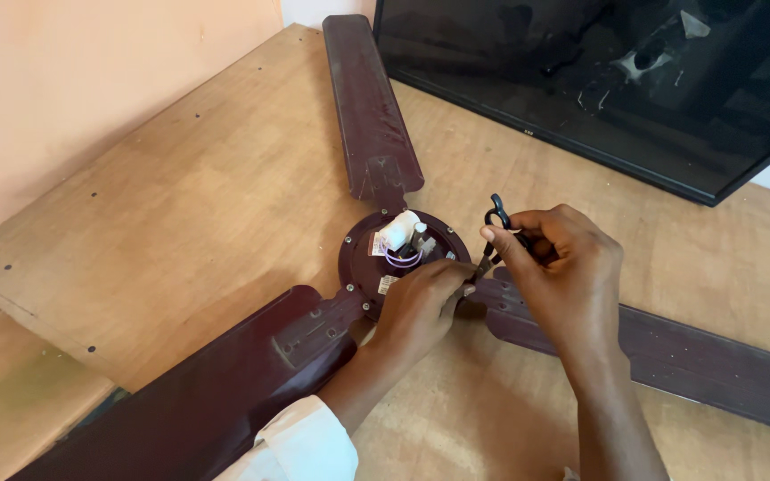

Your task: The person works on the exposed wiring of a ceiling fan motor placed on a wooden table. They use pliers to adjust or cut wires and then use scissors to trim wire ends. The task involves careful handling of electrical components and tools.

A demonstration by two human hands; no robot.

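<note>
White sleeve cuff sat lowest in view, at the left forearm, which ran up to the left hand. That hand rested on the near rim of the ceiling fan motor hub, its fingers curled together against the hub edge; whether they pinched anything could not be told. Just to its right, the right hand was closed around a pair of black-handled scissors, loop handles up, tip angled down toward the left fingertips at the hub's right edge.

Three dark maroon blades spread from the hub: the near-left blade ran off the bottom-left corner, the right blade passed under the right wrist toward the right edge, and the far blade pointed away. A white capacitor with purple wires sat on the hub top.

All lay on a plywood board, with bare wood wide open to the left up to its edge. Beyond, a black flat screen crowded the far right corner.
</note>
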